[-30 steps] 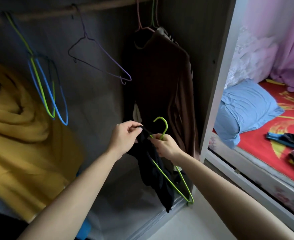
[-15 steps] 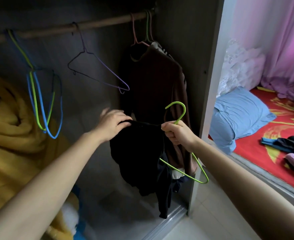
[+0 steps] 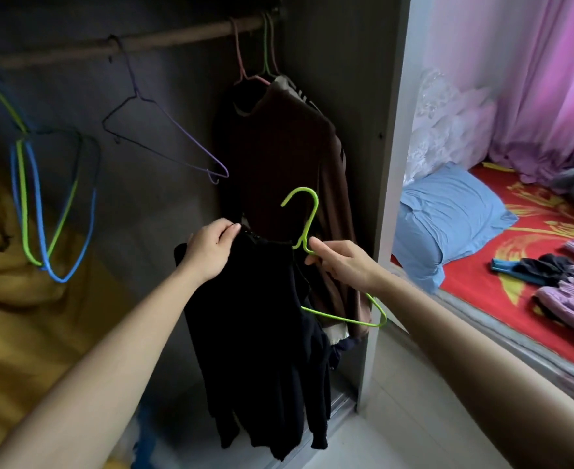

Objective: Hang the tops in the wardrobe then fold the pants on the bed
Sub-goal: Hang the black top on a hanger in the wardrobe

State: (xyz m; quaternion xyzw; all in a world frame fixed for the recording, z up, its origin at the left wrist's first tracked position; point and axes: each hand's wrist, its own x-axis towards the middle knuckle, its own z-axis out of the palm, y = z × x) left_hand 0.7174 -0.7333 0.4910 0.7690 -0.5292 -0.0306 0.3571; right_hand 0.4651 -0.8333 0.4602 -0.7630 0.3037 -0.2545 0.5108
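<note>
A black top (image 3: pixel 255 333) hangs in front of the open wardrobe, partly on a green hanger (image 3: pixel 304 218). My left hand (image 3: pixel 211 248) grips the top at its shoulder. My right hand (image 3: pixel 341 262) pinches the green hanger just below its hook; the hanger's right arm sticks out bare past the cloth. Behind them a brown top (image 3: pixel 289 184) hangs from the wardrobe rail (image 3: pixel 177 33). On the red bed (image 3: pixel 482 289) at the right lie dark and purple clothes (image 3: pixel 563 282).
An empty purple hanger (image 3: pixel 163 140) and a bunch of green and blue hangers (image 3: pixel 42 211) hang on the rail to the left. A yellow blanket (image 3: pixel 15 282) fills the wardrobe's left side. A blue pillow (image 3: pixel 448 218) lies on the bed under pink curtains (image 3: pixel 532 79).
The black top has spread out and now hangs longer. My left hand moved along its shoulder, and my right hand shifted its hold on the green hanger, which sits a little higher.
</note>
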